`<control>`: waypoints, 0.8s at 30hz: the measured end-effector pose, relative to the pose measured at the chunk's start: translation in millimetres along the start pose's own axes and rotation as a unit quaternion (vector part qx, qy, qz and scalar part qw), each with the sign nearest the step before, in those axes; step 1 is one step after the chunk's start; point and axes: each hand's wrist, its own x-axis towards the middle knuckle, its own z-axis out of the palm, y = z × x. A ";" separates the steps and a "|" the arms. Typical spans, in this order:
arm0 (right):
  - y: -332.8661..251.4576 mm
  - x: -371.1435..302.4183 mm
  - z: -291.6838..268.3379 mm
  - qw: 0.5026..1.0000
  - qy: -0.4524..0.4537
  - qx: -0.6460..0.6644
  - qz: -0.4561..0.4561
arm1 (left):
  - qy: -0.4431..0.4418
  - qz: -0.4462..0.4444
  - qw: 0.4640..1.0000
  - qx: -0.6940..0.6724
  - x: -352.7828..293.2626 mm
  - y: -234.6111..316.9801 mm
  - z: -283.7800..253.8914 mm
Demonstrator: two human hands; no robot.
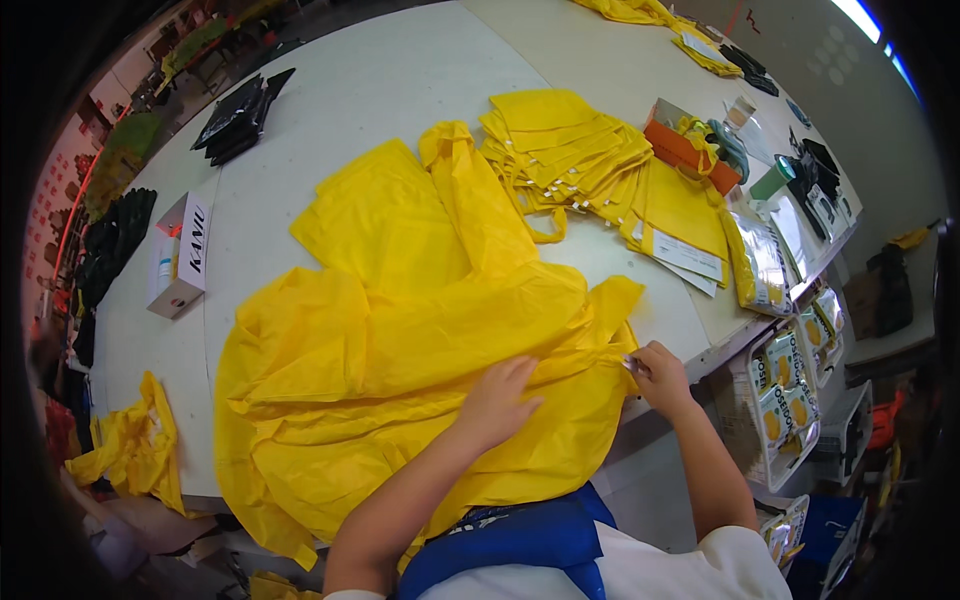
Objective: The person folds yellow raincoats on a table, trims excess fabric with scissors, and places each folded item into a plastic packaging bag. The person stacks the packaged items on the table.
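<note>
A large yellow raincoat [400, 345], thin and crumpled, lies spread over the near part of the table and hangs past its front edge toward my lap. My left hand [497, 405] rests on its folds with the fingers stretched out and apart. At the garment's right edge my right hand [660, 380] is closed in a pinch, with a small whitish bit showing at the fingertips; what that bit is cannot be made out. A flat folded yellow piece [385, 215] lies just beyond the raincoat.
Fanned yellow pouches [570, 150] lie at the far right, by an orange box [690, 148]. A white box [180, 255] and black folded packs [243, 118] stand left on the white table [400, 75]. Racks of packaged goods [785, 400] hang beside the right edge.
</note>
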 end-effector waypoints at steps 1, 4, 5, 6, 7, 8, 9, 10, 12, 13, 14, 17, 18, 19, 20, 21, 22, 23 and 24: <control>-9.2 -11.5 -8.0 0.998 0.049 0.023 -0.021 | -0.018 -0.027 0.999 0.024 18.3 15.8 10.4; -17.1 -33.5 -14.9 0.987 0.107 0.027 -0.120 | -0.029 -0.014 0.999 -0.036 38.4 25.9 31.6; -16.2 -37.7 -13.2 0.983 0.135 0.030 -0.123 | -0.025 0.005 0.996 -0.080 40.3 24.9 37.3; -13.4 -43.3 -12.6 0.979 0.162 0.032 -0.121 | 0.002 0.043 0.996 -0.073 37.9 28.6 39.5; -9.9 -48.8 -10.8 0.974 0.189 0.036 -0.118 | 0.026 0.079 0.994 -0.064 29.7 32.6 38.5; -7.2 -53.6 -10.7 0.975 0.194 0.073 -0.084 | 0.051 0.114 0.991 -0.056 22.0 36.7 36.7; -5.6 -58.0 -10.1 0.975 0.191 0.081 -0.077 | 0.050 0.144 0.987 -0.043 17.2 40.8 33.1; -6.3 -62.4 -9.0 0.976 0.186 0.091 -0.073 | 0.052 0.172 0.983 -0.028 10.9 45.4 26.9; -6.1 -66.4 -11.9 0.980 0.140 0.135 -0.046 | 0.053 0.212 0.976 0.001 3.7 46.8 24.3; -5.2 -64.9 -17.0 0.981 0.097 0.168 -0.024 | 0.054 0.226 0.973 0.015 1.3 46.1 24.7; -5.6 -62.5 -22.4 0.978 0.054 0.200 -0.001 | 0.055 0.239 0.969 0.028 -0.8 45.9 25.7; -19.1 -47.5 -46.5 0.960 0.058 0.245 0.118 | 0.043 0.250 0.966 0.049 -6.5 46.8 31.0; -14.0 -42.6 -35.5 0.945 0.124 0.287 0.093 | 0.040 0.249 0.966 0.048 -7.1 48.6 35.6; -4.4 -40.8 -28.2 0.955 0.093 0.258 0.113 | 0.038 0.248 0.967 0.048 -7.5 48.8 39.0; 4.5 -40.0 -21.9 0.962 0.063 0.228 0.133 | 0.037 0.247 0.967 0.048 -7.6 49.4 41.1; 5.7 -36.4 -20.9 0.968 0.028 0.200 0.151 | 0.038 0.233 0.970 0.049 -8.3 48.2 41.0; -4.8 -35.6 -29.6 0.944 -0.075 0.207 0.246 | 0.039 0.220 0.973 0.051 -9.4 45.7 39.5; -2.8 -36.6 -24.0 0.944 -0.055 0.234 0.224 | 0.040 0.206 0.976 0.053 -9.9 43.6 38.3; 2.3 -40.8 -14.4 0.943 -0.035 0.261 0.203 | 0.041 0.206 0.976 0.052 -9.6 44.5 35.9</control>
